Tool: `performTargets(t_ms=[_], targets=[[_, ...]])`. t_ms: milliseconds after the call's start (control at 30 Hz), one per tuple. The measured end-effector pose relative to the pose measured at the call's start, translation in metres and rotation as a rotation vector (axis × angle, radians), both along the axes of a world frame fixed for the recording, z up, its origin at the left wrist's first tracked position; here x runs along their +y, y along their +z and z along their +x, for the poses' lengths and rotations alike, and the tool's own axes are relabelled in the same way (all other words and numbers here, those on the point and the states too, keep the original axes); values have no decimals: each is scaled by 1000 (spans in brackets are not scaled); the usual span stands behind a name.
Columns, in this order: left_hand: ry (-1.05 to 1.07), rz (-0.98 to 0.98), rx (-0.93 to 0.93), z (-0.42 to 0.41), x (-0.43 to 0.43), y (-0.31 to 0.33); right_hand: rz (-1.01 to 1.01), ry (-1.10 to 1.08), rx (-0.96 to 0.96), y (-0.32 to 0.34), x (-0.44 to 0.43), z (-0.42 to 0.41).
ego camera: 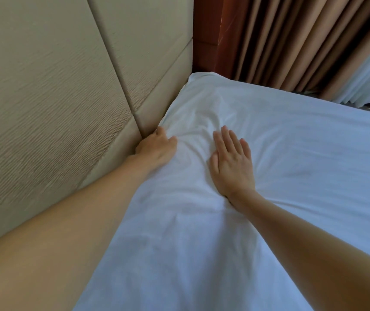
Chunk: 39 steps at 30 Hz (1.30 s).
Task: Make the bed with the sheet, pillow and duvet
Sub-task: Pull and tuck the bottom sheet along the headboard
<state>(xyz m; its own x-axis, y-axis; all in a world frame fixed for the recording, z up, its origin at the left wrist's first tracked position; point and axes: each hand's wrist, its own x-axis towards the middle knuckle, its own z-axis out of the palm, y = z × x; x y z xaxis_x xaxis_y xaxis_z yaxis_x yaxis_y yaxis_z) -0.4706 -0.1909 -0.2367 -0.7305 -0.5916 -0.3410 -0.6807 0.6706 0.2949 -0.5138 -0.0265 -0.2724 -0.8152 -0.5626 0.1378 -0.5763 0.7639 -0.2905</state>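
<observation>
Fingers (225, 140) of my right hand (233, 169) lie straight and together, palm flat, pressing on the white sheet (303, 167) a little way out from the headboard (56, 97); they hold nothing. My left hand (157, 149) is right against the headboard, with its fingers (161, 132) bent down into the gap where the sheet meets the padding. Their tips are hidden, so I cannot tell if they pinch cloth or just push it. The sheet covers the bed from the headboard outward, wrinkled around both hands and smoother farther from the headboard. A dark wood panel (206, 30) stands just beside the headboard's far edge, with a brown curtain (291, 41) next to that.
</observation>
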Motion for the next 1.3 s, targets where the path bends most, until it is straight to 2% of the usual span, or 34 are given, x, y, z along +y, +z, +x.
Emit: performTargets(t_ms=[100,300,367,433,567,667,767,867,1067,1300], targets=[[17,31,-56,-7,-1,2,15,-2,-6,-1,-1,-1],[186,354,59,-15,-18,7,15,3,-16,-1,-2,-1],[121,288,26,-12,-13,-4,12,6,-31,-1,-1,-2],[56,189,59,-3,-2,-12,14,8,-34,-2,0,-2],[-84,119,125,14,2,-16,67,20,-51,-3,1,-3],[-179,-140,110,31,12,-24,164,7,-56,0,1,0],[-105,-258,130,45,31,-26,317,-38,-24,7,-6,6],[-148,-356,125,65,45,-19,420,-65,-31,15,-7,20],[-171,-213,70,160,89,-9,433,31,-127,40,36,98],[-103,21,-147,265,160,23,415,64,-439,79,86,210]])
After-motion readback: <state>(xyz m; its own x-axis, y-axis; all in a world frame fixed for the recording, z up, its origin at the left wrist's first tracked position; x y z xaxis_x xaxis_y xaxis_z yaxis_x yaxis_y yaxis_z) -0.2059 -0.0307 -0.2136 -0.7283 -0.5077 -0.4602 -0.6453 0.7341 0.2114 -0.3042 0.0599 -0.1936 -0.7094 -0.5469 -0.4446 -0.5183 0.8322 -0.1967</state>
